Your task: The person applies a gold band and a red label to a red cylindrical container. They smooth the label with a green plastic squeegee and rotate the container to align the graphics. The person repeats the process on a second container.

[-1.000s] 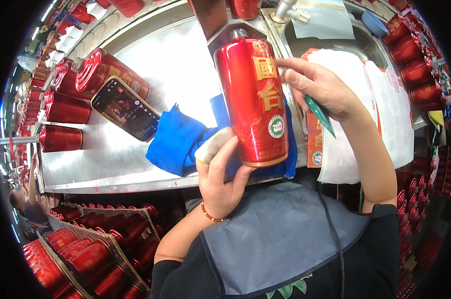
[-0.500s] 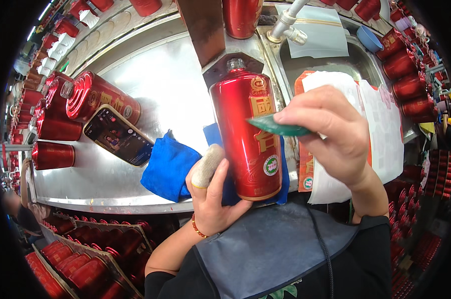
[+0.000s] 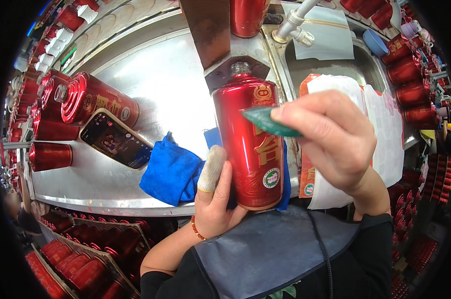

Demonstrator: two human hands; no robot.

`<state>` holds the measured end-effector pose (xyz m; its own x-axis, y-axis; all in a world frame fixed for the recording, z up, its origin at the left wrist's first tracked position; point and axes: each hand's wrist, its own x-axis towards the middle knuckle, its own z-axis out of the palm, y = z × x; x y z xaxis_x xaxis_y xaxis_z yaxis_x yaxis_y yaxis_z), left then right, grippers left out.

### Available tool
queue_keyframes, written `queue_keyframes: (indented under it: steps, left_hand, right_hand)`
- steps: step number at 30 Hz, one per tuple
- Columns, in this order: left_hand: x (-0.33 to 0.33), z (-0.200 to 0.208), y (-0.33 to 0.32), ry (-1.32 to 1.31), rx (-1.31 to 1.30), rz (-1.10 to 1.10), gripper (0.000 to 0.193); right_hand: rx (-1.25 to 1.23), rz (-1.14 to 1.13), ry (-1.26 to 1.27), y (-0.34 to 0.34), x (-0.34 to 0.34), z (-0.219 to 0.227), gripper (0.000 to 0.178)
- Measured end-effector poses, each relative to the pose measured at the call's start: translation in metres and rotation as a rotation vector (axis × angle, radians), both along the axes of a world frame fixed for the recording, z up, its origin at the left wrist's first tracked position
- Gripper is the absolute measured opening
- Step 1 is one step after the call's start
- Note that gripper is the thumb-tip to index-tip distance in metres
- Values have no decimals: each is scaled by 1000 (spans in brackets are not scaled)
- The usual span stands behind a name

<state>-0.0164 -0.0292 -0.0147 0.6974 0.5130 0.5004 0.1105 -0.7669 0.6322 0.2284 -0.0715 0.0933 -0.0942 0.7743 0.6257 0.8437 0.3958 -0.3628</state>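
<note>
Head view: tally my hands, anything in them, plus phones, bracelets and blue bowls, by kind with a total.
Hands: 2 (left hand, right hand)
Held bottle: 1
Green tool: 1
Phone: 1
Bracelet: 1
Blue bowl: 1
Total: 7

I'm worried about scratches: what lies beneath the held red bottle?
Blue cloth shows at both sides of the red bottle; whatever its body covers cannot be seen.

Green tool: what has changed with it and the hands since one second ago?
The right hand moved left, from beside the bottle to over its front, keeping hold of the green tool, whose tip now points left. The left hand still supports the bottle low down; phone and blue cloth stay.
</note>
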Motion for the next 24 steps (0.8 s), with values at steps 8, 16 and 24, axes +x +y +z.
queue_keyframes:
  steps: [8,16,24]
  left_hand:
    - [-2,-1,-1,8,-8,-2,90]
    - [-1,-2,-1,9,-13,-2,90]
    - [-1,0,0,-4,-14,-5,89]
  right_hand:
    - [-68,35,4,-3,-5,8,37]
    - [-67,15,-54,4,8,13,43]
    - [-93,-12,-12,16,22,18,33]
